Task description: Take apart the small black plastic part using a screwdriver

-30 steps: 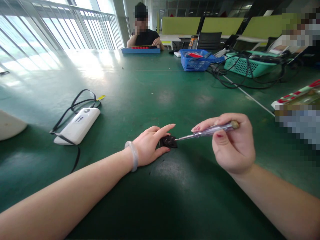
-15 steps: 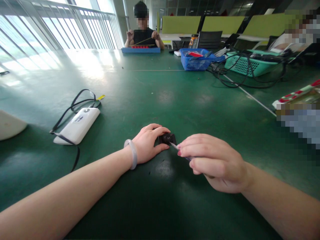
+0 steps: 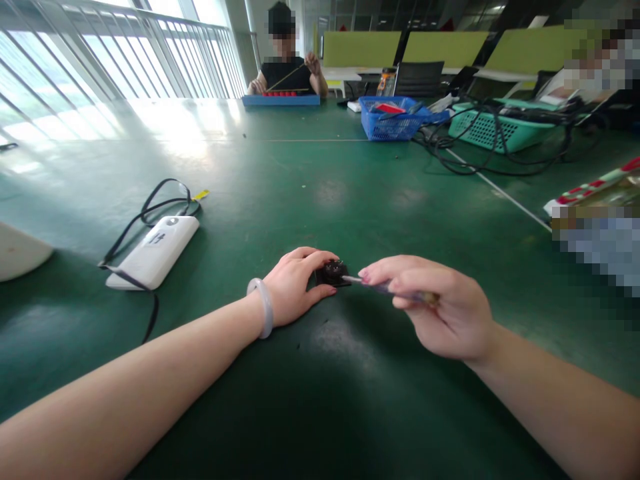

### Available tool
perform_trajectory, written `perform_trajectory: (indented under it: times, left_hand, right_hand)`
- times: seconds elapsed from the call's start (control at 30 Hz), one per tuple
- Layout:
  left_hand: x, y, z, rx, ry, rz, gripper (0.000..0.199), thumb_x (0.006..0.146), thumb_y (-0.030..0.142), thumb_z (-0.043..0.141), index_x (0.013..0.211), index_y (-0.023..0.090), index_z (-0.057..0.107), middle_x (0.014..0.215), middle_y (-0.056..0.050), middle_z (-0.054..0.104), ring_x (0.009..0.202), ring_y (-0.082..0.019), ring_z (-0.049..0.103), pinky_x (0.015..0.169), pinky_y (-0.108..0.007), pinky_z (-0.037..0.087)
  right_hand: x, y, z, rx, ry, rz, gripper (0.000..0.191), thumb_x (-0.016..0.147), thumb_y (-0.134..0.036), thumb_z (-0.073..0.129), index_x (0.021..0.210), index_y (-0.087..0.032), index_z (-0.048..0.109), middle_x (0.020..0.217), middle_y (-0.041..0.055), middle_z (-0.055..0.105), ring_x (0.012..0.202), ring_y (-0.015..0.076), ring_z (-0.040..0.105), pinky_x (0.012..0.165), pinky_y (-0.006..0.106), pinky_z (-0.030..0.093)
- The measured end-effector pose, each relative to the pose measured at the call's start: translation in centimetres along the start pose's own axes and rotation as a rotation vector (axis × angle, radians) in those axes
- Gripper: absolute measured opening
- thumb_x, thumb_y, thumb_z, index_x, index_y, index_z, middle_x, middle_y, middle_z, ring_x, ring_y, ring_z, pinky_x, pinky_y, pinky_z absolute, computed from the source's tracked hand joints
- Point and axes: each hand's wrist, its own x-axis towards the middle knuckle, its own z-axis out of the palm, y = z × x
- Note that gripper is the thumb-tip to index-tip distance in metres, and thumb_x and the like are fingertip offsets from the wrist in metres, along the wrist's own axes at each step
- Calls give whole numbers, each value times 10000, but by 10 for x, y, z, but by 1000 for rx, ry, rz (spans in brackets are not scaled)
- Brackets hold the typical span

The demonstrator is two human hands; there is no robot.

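Note:
My left hand (image 3: 301, 283), with a pale bangle at the wrist, lies on the green table and grips a small black part (image 3: 334, 271) between thumb and fingers. That part has a raised, rounded top; its exact kind cannot be made out. In my right hand (image 3: 436, 303) is a slim screwdriver (image 3: 380, 285) with a grey shaft and a partly hidden, see-through handle. It lies nearly level, pointing left, and its tip meets or almost meets the right side of the black part. The fingers cover much of the handle.
A white power bank (image 3: 155, 252) with a black cable lies to the left, beside a white rounded object (image 3: 20, 252). Farther off are a blue basket (image 3: 390, 123), a green basket (image 3: 500, 130) and tangled cables. Across the table sits a person (image 3: 285, 73) behind a blue tray (image 3: 280, 101).
My right hand has risen slightly and turned, so the screwdriver now lies flatter. The black part has shifted or turned slightly under my left hand. The person opposite has lowered one hand.

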Motion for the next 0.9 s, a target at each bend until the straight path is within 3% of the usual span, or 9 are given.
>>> perform_trajectory:
  times: [0.1, 0.3, 0.63, 0.9]
  left_hand:
    - [0, -1, -1, -10, 7, 22, 401, 818, 327, 649, 1193, 223, 555, 1171, -78, 621, 1148, -257, 531, 1024, -442, 410]
    - [-1, 0, -2, -11, -10, -2, 420, 816, 323, 653, 1210, 223, 548, 1186, -83, 610, 1158, -258, 526, 1031, -438, 403]
    - [0, 1, -3, -10, -24, -10, 403, 812, 315, 660, 1194, 226, 564, 1168, -89, 609, 1144, -263, 532, 1020, -450, 409]
    - [-3, 3, -3, 5, -77, 66, 438, 799, 308, 680, 1214, 257, 551, 1240, -93, 570, 1262, -287, 432, 1059, -487, 356]
  right_hand:
    - [-3, 5, 2, 124, 172, 179, 232, 862, -71, 523, 1018, -243, 540, 941, 37, 683, 907, 208, 681, 820, 434, 565]
    - [1, 10, 9, 374, 330, 386, 116, 891, -155, 546, 972, -236, 534, 884, 12, 681, 873, 205, 685, 857, 460, 541]
    - [1, 40, 8, 585, 582, 829, 122, 821, -263, 620, 872, -237, 513, 733, -24, 716, 747, 180, 711, 722, 355, 557]
    - [0, 40, 9, 596, 611, 891, 106, 817, -245, 605, 870, -232, 514, 707, -27, 696, 695, 165, 701, 674, 336, 550]
